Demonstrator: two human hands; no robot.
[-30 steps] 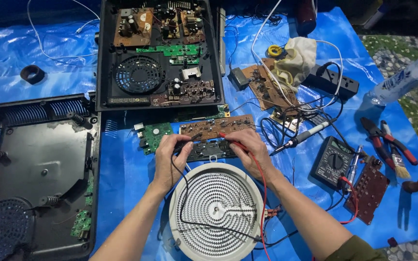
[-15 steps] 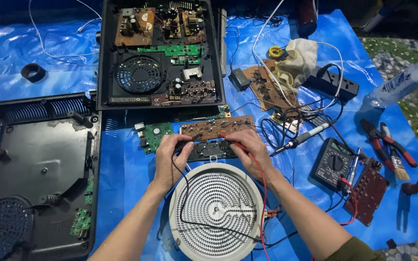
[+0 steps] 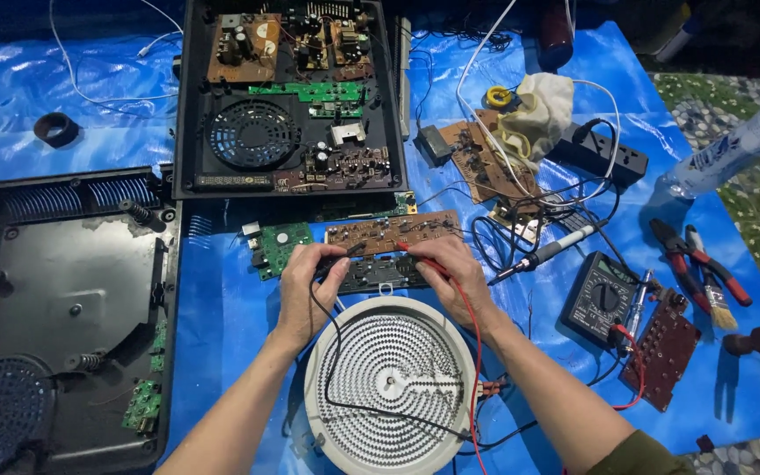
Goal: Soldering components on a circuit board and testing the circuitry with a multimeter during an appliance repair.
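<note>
Both forearms are bare, with an olive-green sleeve (image 3: 631, 453) showing at the right elbow.

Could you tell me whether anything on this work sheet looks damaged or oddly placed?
Nothing looks spilled or broken. The oddest thing is the clear plastic bottle lying on its side at the blue sheet's right edge. The open cooker housings and loose boards look taken apart, not damaged.

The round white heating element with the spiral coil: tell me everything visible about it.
The round white heating element lies flat on the blue plastic sheet, just below both hands. A pale rim rings a dark spiral coil with a light centre. A black probe lead and a red probe lead drape across it. Wires join at its right edge.
</note>
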